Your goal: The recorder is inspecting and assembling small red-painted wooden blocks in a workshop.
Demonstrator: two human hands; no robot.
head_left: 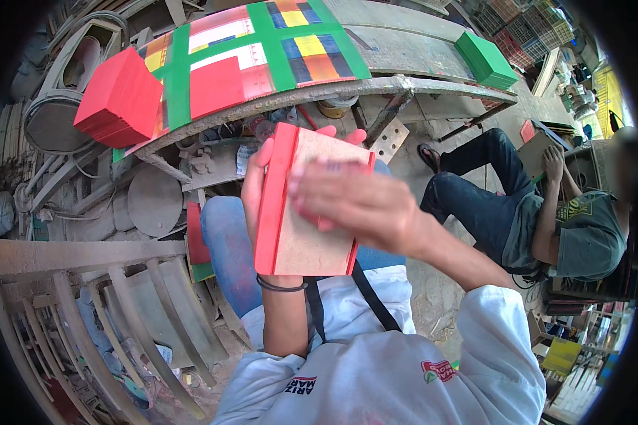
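My left hand (254, 180) supports a small tan wooden panel (315, 249) with raised red strips along its two long sides. It grips from underneath, with the thumb at the left red strip and fingertips showing past the far edge. Over the panel's tan face lies my right hand (361, 205), smeared by motion. Its fingers are too blurred to show whether something is pressed under them. The panel is tilted above my lap.
Ahead, a bench (397, 53) carries a red stack of sheets (120, 99), a patterned green cover (283, 60) and a green stack (485, 60). A slatted wooden rack (85, 248) stands at the left. At the right, a seated person (581, 227) holds a board (539, 156).
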